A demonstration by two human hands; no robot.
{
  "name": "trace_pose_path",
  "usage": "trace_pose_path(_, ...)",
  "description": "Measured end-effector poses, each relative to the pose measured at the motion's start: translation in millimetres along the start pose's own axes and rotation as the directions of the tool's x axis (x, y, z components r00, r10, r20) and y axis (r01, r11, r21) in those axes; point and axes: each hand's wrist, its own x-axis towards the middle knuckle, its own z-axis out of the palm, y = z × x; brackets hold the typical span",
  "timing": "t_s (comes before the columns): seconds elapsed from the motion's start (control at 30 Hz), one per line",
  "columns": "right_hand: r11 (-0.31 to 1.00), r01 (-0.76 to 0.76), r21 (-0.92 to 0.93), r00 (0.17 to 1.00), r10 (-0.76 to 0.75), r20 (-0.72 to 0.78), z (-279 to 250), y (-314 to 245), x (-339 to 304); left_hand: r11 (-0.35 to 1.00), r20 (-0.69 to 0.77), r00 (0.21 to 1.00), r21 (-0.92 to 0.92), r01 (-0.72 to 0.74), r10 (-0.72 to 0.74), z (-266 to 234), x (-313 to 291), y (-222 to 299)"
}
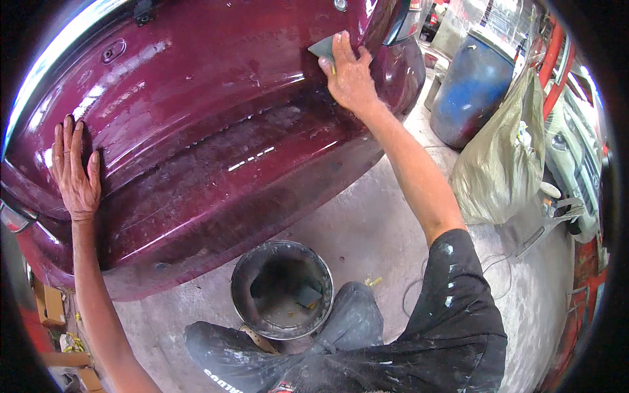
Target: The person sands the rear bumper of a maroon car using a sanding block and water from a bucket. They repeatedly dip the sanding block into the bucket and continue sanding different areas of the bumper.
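Observation:
A wet, glossy maroon car rear (196, 157) fills the upper left, with its tailgate panel and bumper before me. My left hand (77, 173) lies flat on the panel's left side, fingers stretched out and holding nothing. Toward the panel's upper right, my right hand (352, 77) presses a grey-green sheet of sandpaper (322, 50) against the paint. Its fingers lie over the sheet, and part of it is hidden under them. Between my knees stands a dark bucket (237, 291). Inside it, a small dark block or folded sheet (308, 296) shows.
To the right stand a blue drum (473, 88) and a large pale plastic bag (501, 164). Beyond the bag are a light-coloured car bumper (573, 154) and red metal framework (555, 62). Cardboard boxes (51, 303) sit at the lower left. A thin cable (501, 259) lies on the concrete floor.

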Motion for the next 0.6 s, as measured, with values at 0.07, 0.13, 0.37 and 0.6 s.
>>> trace_pose_path(0.07, 0.993, 0.014, -0.119, 1.000, -0.016, -0.016, -3, 27, 19, 1.000, -0.021, 1.000, -0.025, 0.002, -0.003, 5, 1, 4)
trace_pose_path(0.13, 0.981, -0.047, -0.190, 0.999, 0.042, -0.027, -10, 43, 53, 0.999, -0.036, 0.999, -0.037, -0.001, 0.000, 8, 0, 7)
trace_pose_path(0.37, 0.998, -0.020, -0.061, 0.991, 0.028, 0.132, -11, 12, -2, 0.999, -0.030, 1.000, -0.032, -0.004, 0.003, 0, -3, -3)
trace_pose_path(0.6, 0.953, -0.061, -0.296, 0.995, 0.081, 0.056, -4, 71, 77, 1.000, -0.001, 1.000, -0.008, 0.015, -0.015, 1, 0, 4)
